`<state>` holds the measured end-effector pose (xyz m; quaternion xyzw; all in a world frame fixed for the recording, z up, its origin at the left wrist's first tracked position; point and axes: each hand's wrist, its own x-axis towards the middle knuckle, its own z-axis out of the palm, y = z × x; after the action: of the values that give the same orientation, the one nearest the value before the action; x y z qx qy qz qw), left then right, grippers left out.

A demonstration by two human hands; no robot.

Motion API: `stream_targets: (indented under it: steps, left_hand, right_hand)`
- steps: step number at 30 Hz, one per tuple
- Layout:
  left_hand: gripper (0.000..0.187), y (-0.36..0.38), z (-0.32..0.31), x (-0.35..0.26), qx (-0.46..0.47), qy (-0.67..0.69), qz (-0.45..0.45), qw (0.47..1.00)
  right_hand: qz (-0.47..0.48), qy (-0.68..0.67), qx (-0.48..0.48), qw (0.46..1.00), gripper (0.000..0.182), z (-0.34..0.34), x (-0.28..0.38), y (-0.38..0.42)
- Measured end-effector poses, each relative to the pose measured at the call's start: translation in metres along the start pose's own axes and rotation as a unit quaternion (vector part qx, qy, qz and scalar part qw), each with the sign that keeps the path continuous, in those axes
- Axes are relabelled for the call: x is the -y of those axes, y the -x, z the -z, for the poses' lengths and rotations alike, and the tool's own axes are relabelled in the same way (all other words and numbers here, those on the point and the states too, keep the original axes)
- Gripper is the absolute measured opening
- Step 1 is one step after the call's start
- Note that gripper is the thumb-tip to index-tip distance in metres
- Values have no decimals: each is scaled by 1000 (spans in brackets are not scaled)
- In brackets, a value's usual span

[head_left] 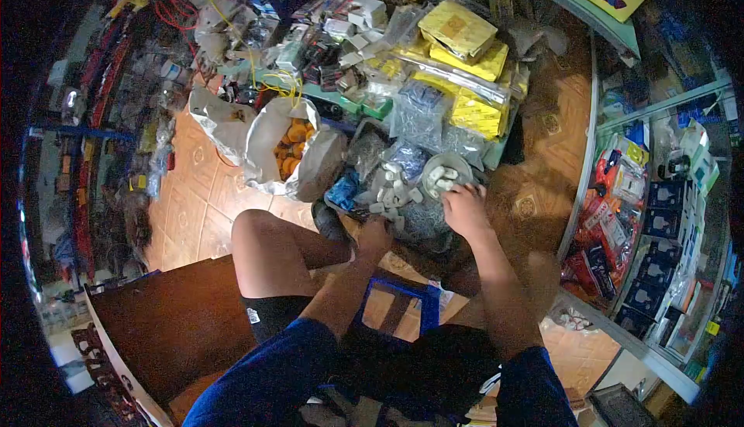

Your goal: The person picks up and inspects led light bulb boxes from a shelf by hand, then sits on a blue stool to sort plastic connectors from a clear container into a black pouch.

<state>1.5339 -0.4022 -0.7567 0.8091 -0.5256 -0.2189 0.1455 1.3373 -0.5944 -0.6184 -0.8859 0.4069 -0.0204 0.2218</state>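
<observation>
My right hand (466,208) is at the near right rim of a round pale bowl (467,165), its fingers bent down and drawn together. Small white plastic-looking pieces (442,177) lie in the bowl. To the left of it, more white pieces (393,188) are heaped on clear plastic bags (422,222). My left hand (375,238) is low at the near left edge of this heap, with its fingers curled closed. What either hand holds is too small or hidden to make out. A crumpled blue bag (342,192) lies just beyond my left hand.
A white sack (263,148) with orange round pieces (292,148) stands at the left. Yellow packets (457,32) and clear bags (418,113) pile up beyond the bowl. A glass display case (585,218) runs along the right. A blue frame (428,311) is between my legs.
</observation>
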Motion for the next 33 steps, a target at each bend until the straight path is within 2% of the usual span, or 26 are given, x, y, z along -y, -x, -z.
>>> stream_targets:
  steps: [4, 6, 9, 11, 12, 15, 18, 21, 24, 27, 28, 31, 32, 33]
  left_hand:
    - [48, -26, -41, 30, -2, -141, 5, 990]
    - [21, -42, -37, 4, 116, -168, 92, 975]
    - [22, -67, -42, 2, 308, -210, 81, 924]
    - [22, -67, -71, 28, 270, -209, 64, 938]
    - [22, -71, -84, 34, 250, -207, 54, 944]
    - [21, -64, -27, -16, 229, -194, 93, 950]
    - [20, -61, -34, -4, 223, -154, 103, 957]
    - [19, -54, -34, 2, 189, -200, 40, 961]
    - [18, -65, -48, -4, 197, -145, 128, 961]
    - [18, -79, -113, 37, 167, -186, 89, 964]
    - [19, -71, -66, 9, 172, -186, 84, 964]
    - [20, -75, -59, -5, 213, -259, 116, 935]
    - [21, -67, -73, 15, 104, -221, 15, 970]
    - [21, -71, -74, 14, 130, -195, 48, 971]
  right_hand:
    - [44, -46, -85, 994, 17, 4, 4, 12]
    - [40, -70, -85, 993, 19, 17, 12, 19]
    - [46, -99, -101, 989, 20, 26, 19, 27]
    - [45, -112, -106, 987, 20, 31, 18, 32]
    - [50, -109, -137, 983, 19, 31, 18, 34]
    - [42, -102, -156, 982, 17, 30, 17, 41]
    - [34, -140, -160, 977, 17, 28, 17, 48]
    - [29, -156, -166, 973, 17, 34, 24, 54]
    - [23, -155, -179, 971, 18, 34, 32, 61]
    - [19, -161, -167, 973, 17, 32, 38, 67]
    - [21, -165, -161, 973, 17, 30, 38, 69]
    - [18, -174, -132, 976, 17, 32, 31, 77]
    - [18, -175, -129, 976, 18, 34, 25, 77]
    - [18, -176, -125, 976, 18, 37, 21, 77]
